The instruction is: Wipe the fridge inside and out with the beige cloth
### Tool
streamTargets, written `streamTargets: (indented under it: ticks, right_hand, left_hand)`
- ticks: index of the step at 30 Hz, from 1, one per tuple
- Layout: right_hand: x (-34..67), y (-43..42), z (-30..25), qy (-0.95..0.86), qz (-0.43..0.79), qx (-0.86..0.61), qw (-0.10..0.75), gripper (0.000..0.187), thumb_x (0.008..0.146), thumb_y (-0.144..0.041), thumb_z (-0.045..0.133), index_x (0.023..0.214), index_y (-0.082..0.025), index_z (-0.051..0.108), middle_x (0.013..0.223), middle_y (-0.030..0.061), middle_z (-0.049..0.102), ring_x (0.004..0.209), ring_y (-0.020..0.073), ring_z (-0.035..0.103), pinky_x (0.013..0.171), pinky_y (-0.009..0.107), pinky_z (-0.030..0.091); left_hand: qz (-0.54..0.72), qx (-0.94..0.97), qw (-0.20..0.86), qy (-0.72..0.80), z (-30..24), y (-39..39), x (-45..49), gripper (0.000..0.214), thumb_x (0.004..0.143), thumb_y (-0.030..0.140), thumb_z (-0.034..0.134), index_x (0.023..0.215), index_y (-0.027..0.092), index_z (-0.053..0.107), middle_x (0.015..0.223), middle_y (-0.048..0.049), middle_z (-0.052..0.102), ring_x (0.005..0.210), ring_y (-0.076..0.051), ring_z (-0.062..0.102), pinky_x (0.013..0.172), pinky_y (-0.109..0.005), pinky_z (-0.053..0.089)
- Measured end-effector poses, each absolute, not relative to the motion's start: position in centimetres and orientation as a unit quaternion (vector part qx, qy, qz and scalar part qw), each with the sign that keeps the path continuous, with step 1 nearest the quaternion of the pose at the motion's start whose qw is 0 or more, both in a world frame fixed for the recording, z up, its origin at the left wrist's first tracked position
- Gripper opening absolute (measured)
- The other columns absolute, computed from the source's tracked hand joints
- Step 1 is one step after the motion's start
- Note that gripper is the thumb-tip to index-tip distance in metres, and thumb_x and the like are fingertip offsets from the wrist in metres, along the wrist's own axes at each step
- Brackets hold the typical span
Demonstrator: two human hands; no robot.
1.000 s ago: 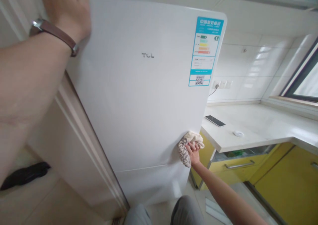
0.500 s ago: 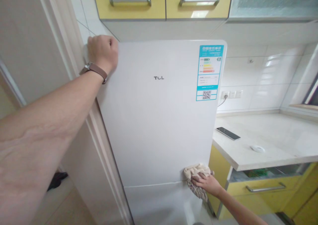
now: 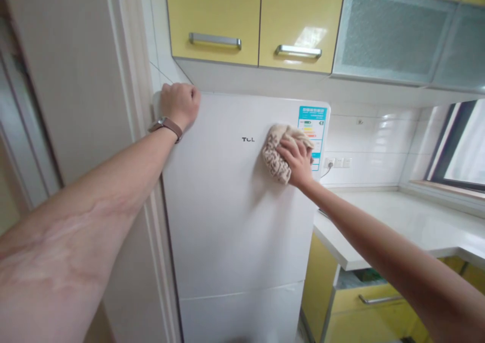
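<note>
My right hand (image 3: 297, 163) presses a bunched beige cloth with a brown pattern (image 3: 276, 156) against the upper door of a white refrigerator (image 3: 227, 206). The cloth sits right of the dark brand lettering (image 3: 248, 139) and partly covers the blue-and-white energy label (image 3: 318, 126). At the door's top left corner, my left hand (image 3: 180, 103) is closed in a fist and leans on the edge, with nothing visible in it. A watch with a brown strap (image 3: 168, 126) is on that wrist.
Yellow wall cabinets (image 3: 215, 9) hang above the refrigerator. A pale door frame (image 3: 129, 80) stands close on its left. To the right are a white countertop (image 3: 364, 211), a yellow drawer (image 3: 364, 302), a plugged-in socket (image 3: 330, 162) and a window (image 3: 466, 141).
My right hand has carried the cloth from the lower right of the upper door up to the label. My left fist stays at the top corner. The view has tilted upward.
</note>
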State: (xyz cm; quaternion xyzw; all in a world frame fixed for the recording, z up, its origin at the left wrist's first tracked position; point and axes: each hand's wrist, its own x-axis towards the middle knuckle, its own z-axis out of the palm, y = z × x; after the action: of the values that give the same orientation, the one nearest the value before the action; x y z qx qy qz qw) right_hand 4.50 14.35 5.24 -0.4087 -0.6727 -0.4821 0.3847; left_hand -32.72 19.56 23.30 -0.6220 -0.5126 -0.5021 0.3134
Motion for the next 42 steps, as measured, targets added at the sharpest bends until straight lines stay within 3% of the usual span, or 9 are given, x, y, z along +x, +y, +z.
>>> streamTargets:
  ticks: [5,10,15,20,23,28,34,42]
  right_hand:
    - [0.9,15.1,16.2,-0.653,-0.456,-0.421,0.435,0.053,0.1,-0.056,0.051,0.144,-0.028,0.06,0.16,0.0116,0.049,0.148,0.0416,0.034,0.118,0.074,0.026]
    - [-0.1,15.2,19.0,-0.649,-0.466,-0.411,0.439,0.063,0.099,-0.062,0.044,0.15,-0.026,0.052,0.163,0.0128,0.044,0.148,0.0418,0.036,0.119,0.075,0.026]
    - [-1.0,15.6,17.9,-0.615,-0.458,-0.442,0.465,0.06,0.098,-0.054,0.045,0.152,-0.027,0.049,0.165,0.0138,0.042,0.153,0.0409,0.032,0.118,0.076,0.027]
    - [-2.3,15.8,16.6,-0.597,-0.444,-0.468,0.477,0.063,0.098,-0.05,0.045,0.157,-0.028,0.045,0.171,0.0123,0.034,0.16,0.0396,0.02,0.122,0.08,0.016]
    - [-3.1,15.4,15.9,-0.612,-0.437,-0.463,0.47,0.065,0.1,-0.049,0.046,0.16,-0.024,0.043,0.175,0.0131,0.029,0.163,0.0392,0.012,0.123,0.08,0.01]
    - [-4.1,14.8,14.2,-0.662,-0.421,-0.439,0.438,0.067,0.103,-0.05,0.047,0.162,-0.019,0.041,0.178,0.0157,0.023,0.164,0.0399,0.005,0.124,0.077,0.01]
    - [-4.5,15.4,10.4,-0.66,-0.452,-0.429,0.421,0.07,0.094,-0.051,0.058,0.161,-0.032,0.047,0.176,0.0088,0.032,0.163,0.0422,0.014,0.124,0.078,0.011]
    - [-4.8,15.7,3.3,-0.663,-0.481,-0.385,0.425,0.066,0.096,-0.061,0.057,0.156,-0.034,0.057,0.169,0.0091,0.048,0.16,0.0414,0.03,0.123,0.067,0.023]
  left_hand:
    - [-0.511,-0.628,0.294,-0.508,23.3,19.1,-32.5,0.055,0.109,0.035,0.027,0.113,0.01,0.077,0.128,-0.0227,0.072,0.129,-0.035,0.06,0.112,-0.047,0.032]
    - [-0.502,-0.629,0.299,-0.513,23.1,18.4,-32.3,0.055,0.108,0.033,0.028,0.112,0.009,0.078,0.127,-0.0224,0.073,0.128,-0.034,0.062,0.112,-0.045,0.033]
    - [-0.519,-0.626,0.282,-0.51,23.1,18.3,-32.2,0.057,0.108,0.036,0.03,0.117,0.007,0.079,0.13,-0.0233,0.073,0.129,-0.035,0.062,0.113,-0.046,0.034]
    - [-0.524,-0.622,0.286,-0.507,23.0,18.5,-32.3,0.059,0.108,0.04,0.033,0.122,0.006,0.078,0.128,-0.0233,0.073,0.127,-0.037,0.062,0.111,-0.049,0.037]
    - [-0.525,-0.623,0.279,-0.509,23.1,18.8,-32.4,0.061,0.108,0.042,0.032,0.126,0.006,0.078,0.133,-0.024,0.072,0.129,-0.038,0.061,0.112,-0.051,0.037]
    - [-0.522,-0.629,0.27,-0.509,23.2,19.1,-32.6,0.063,0.11,0.043,0.026,0.127,0.008,0.076,0.137,-0.0226,0.069,0.134,-0.035,0.057,0.118,-0.05,0.03]
    - [-0.525,-0.636,0.268,-0.498,23.2,18.9,-32.6,0.063,0.109,0.043,0.026,0.123,0.01,0.078,0.135,-0.0225,0.071,0.131,-0.035,0.058,0.117,-0.051,0.029]
    - [-0.515,-0.624,0.295,-0.508,23.4,19.5,-32.7,0.066,0.109,0.045,0.023,0.122,0.013,0.079,0.131,-0.0193,0.074,0.129,-0.033,0.061,0.116,-0.046,0.032]
